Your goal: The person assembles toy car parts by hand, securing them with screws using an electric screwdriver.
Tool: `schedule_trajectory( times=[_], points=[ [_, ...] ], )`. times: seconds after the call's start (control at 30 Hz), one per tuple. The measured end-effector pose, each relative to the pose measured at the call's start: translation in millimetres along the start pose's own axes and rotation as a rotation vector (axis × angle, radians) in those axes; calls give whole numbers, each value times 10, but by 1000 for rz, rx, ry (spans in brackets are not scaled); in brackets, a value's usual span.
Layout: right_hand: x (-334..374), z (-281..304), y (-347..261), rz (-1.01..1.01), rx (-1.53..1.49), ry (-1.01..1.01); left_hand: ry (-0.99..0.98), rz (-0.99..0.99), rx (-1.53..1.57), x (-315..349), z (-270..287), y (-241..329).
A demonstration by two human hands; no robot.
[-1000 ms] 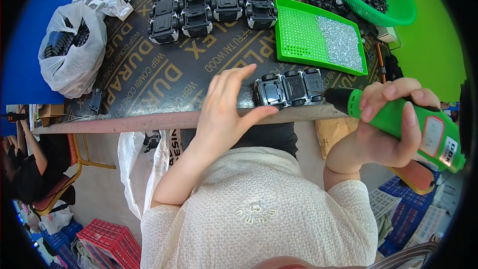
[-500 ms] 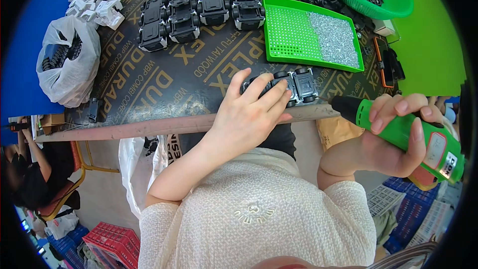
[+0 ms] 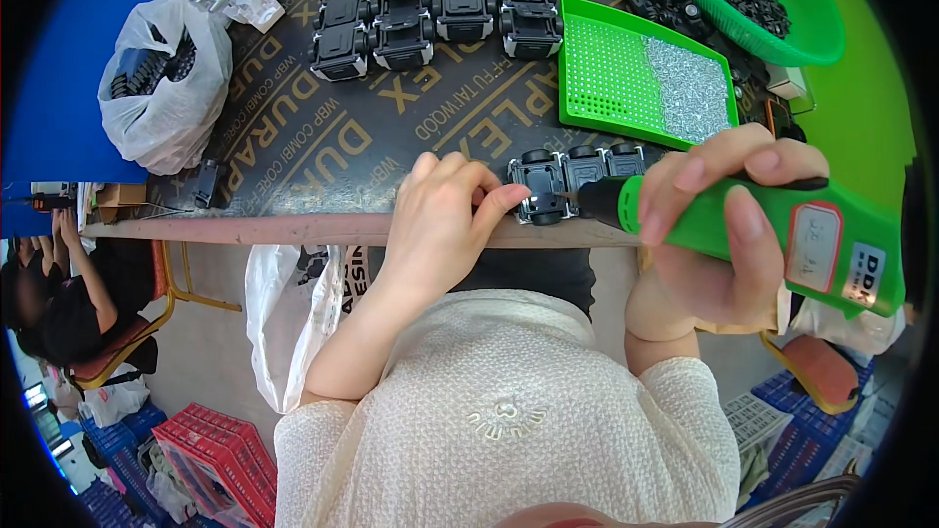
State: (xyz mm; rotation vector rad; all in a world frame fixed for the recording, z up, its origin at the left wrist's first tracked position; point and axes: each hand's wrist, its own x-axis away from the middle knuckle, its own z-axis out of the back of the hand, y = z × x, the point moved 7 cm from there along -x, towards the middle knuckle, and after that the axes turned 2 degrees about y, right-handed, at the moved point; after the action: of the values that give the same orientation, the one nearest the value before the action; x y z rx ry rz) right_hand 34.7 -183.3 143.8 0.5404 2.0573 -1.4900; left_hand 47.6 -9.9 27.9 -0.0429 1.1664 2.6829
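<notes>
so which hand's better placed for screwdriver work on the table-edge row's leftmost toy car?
Probably the right hand: it grips the green power screwdriver, nose pointing at the leftmost toy car. The left hand, no tool visible, is at that car's left.

The power screwdriver [image 3: 780, 213] is green with a black nose; the toy chassis [image 3: 585, 168] are black, edged white; slanting gold lettering patterns the black surface [image 3: 342, 142].
</notes>
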Motion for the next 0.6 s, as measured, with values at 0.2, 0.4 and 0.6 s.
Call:
schedule_trajectory(
  times=[0.2,0.4,0.6],
  points=[
    [-1,-38,126,-29,16,8,-59,-13,-41,-51,-58,-24],
    [-36,-56,135,-11,24,-37,-104,73,14,-62,-59,-67],
    [-50,-51,144,2,9,-58,-14,93,25,-21,14,-87]
  ],
)
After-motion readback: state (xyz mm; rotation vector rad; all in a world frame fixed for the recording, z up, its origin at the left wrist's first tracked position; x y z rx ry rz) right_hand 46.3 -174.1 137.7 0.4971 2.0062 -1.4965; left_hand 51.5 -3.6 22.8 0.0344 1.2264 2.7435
